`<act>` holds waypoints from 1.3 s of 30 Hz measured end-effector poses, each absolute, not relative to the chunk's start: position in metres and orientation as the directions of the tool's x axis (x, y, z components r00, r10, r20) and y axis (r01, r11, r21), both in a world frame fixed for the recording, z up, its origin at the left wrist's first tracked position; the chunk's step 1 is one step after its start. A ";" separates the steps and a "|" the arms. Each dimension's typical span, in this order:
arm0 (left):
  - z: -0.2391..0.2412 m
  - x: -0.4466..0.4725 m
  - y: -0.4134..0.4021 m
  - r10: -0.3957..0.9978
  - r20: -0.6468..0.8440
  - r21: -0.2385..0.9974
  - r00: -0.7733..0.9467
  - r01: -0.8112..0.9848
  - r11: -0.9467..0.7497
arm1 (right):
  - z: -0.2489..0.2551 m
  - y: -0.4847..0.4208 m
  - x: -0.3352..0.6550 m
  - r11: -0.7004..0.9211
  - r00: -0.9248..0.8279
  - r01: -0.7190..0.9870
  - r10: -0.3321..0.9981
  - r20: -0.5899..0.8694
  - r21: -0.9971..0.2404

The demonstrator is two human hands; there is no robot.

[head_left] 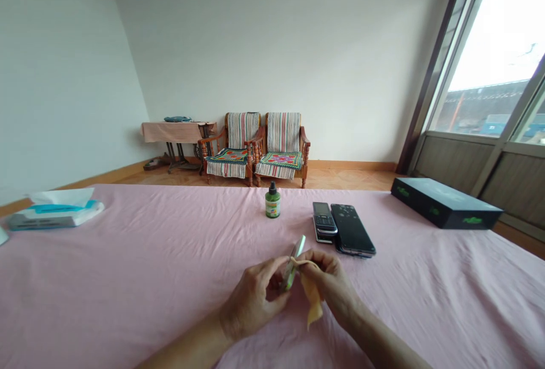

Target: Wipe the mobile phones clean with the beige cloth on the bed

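Observation:
My left hand (255,298) is closed round a thin phone (295,264), held on edge above the pink tablecloth (149,267). My right hand (330,284) pinches a small yellow cloth (313,303) against the phone's upper end, and the cloth hangs down between my hands. Just beyond my hands stands a small green bottle (272,201) with a dark cap. To its right lie a small keypad phone (324,221) and a larger black phone (352,237), side by side.
A pack of tissues (55,210) lies at the far left edge. A long dark box (445,202) sits at the far right. Beyond the table stand two wooden armchairs (255,150) and a small covered table (176,130). A large window (494,62) is on the right.

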State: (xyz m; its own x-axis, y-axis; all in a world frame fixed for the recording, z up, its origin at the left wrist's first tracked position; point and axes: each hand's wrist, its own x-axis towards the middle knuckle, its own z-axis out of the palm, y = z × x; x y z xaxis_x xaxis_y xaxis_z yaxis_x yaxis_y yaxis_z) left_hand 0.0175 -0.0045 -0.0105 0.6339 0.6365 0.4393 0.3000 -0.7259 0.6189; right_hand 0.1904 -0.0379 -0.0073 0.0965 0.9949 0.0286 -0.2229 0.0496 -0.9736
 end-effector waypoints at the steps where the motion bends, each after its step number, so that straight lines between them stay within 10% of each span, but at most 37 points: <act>1: -0.010 0.018 -0.005 0.634 0.442 0.622 0.634 0.293 -0.726 | -0.009 -0.036 0.190 0.053 0.120 -0.250 0.992 0.024 -0.967; 12: -0.017 0.016 -0.008 0.568 0.499 0.525 0.655 0.293 -0.799 | -0.011 -0.032 0.187 0.066 0.084 -0.235 0.995 0.047 -0.970; 25: -0.019 0.017 -0.010 0.549 0.528 0.474 0.648 0.312 -0.823 | -0.025 -0.031 0.186 0.514 0.037 0.456 0.805 0.592 -0.727; 39: -0.021 0.017 -0.010 0.533 0.510 0.421 0.675 0.345 -0.839 | -0.019 0.029 0.211 0.411 0.091 0.614 0.811 0.578 -0.674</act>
